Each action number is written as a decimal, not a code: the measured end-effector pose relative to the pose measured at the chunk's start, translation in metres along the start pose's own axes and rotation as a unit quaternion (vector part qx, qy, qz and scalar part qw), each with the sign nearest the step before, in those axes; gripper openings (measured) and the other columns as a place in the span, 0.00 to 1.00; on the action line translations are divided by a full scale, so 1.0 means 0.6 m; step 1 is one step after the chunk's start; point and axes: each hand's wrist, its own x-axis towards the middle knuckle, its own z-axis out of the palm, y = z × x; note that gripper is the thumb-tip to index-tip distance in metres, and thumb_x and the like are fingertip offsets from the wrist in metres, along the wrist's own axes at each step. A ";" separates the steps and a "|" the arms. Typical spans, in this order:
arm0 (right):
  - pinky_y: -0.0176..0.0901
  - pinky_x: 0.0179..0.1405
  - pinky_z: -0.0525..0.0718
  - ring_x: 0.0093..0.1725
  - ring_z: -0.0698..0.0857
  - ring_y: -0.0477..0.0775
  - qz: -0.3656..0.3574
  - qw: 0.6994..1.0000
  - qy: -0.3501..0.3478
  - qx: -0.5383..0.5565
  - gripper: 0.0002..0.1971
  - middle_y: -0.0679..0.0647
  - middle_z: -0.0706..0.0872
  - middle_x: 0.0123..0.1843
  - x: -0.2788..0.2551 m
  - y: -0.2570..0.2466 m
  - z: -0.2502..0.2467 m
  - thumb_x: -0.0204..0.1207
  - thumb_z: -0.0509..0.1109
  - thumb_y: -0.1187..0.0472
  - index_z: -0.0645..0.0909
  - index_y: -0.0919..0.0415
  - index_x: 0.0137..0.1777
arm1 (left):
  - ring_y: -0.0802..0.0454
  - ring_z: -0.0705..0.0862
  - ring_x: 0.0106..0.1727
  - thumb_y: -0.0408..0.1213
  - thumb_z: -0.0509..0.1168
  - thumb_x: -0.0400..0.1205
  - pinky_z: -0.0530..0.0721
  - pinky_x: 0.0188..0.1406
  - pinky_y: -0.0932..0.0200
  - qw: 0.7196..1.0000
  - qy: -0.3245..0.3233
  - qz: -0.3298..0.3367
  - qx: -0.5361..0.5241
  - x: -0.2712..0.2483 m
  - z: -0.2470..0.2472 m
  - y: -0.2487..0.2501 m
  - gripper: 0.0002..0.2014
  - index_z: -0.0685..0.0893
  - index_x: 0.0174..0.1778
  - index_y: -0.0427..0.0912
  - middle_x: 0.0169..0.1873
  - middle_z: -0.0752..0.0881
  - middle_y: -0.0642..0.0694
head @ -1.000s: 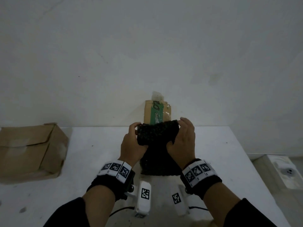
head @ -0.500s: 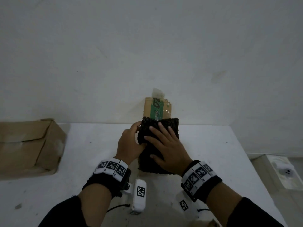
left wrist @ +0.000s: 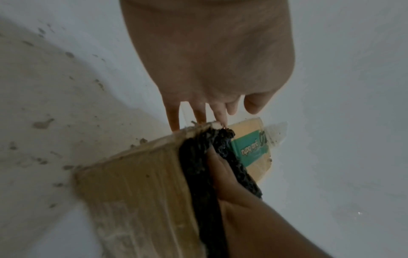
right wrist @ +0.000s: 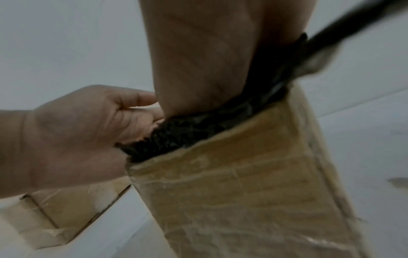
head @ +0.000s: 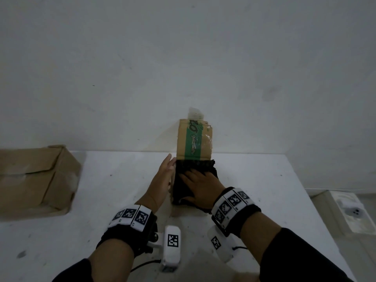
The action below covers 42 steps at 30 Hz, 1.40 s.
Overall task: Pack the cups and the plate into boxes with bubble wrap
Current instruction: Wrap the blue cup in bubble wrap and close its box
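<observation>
A small cardboard box (head: 194, 139) stands mid-table with its green-printed back flap up. A black bubble wrap bundle (head: 193, 165) fills its opening; what it wraps is hidden. My right hand (head: 201, 186) lies flat on the bundle with fingers spread, pressing it down. My left hand (head: 162, 176) rests with straight fingers against the box's left side. In the left wrist view the left hand's fingertips (left wrist: 198, 115) touch the box's top edge beside the black wrap (left wrist: 198, 157). In the right wrist view my right hand (right wrist: 205, 61) reaches into the box (right wrist: 243, 192) onto the wrap (right wrist: 187, 132).
A larger brown cardboard box (head: 34, 180) lies at the table's left edge, flaps folded over. The white table (head: 101, 200) meets a white wall just behind the small box. Off its right edge, a white tray-like object (head: 350, 210) sits lower down.
Both hands held the black bundle above the box a second ago. It has since gone down into the box; the right hand flattened on top and the left hand let go and moved to the box's side.
</observation>
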 end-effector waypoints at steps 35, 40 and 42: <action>0.51 0.61 0.78 0.69 0.74 0.61 0.029 0.991 0.023 0.129 0.22 0.59 0.72 0.72 -0.026 -0.027 -0.061 0.78 0.64 0.61 0.72 0.61 0.72 | 0.66 0.49 0.79 0.59 0.42 0.81 0.48 0.77 0.65 0.992 -0.042 0.047 0.110 0.026 -0.004 -0.073 0.32 0.50 0.80 0.51 0.75 0.50 0.65; 0.65 0.77 0.59 0.79 0.58 0.75 0.203 0.944 0.172 0.195 0.38 0.76 0.60 0.79 -0.033 -0.071 -0.021 0.71 0.45 0.48 0.61 0.73 0.77 | 0.64 0.53 0.79 0.59 0.44 0.81 0.51 0.80 0.60 0.997 -0.034 0.038 0.062 0.026 -0.003 -0.075 0.31 0.51 0.80 0.52 0.77 0.54 0.62; 0.67 0.71 0.69 0.74 0.68 0.76 0.232 0.951 0.119 0.167 0.37 0.77 0.68 0.74 -0.019 -0.071 0.008 0.72 0.49 0.46 0.68 0.75 0.74 | 0.65 0.52 0.79 0.60 0.42 0.81 0.50 0.78 0.63 0.996 -0.039 0.040 0.074 0.026 -0.003 -0.074 0.31 0.50 0.80 0.52 0.76 0.53 0.64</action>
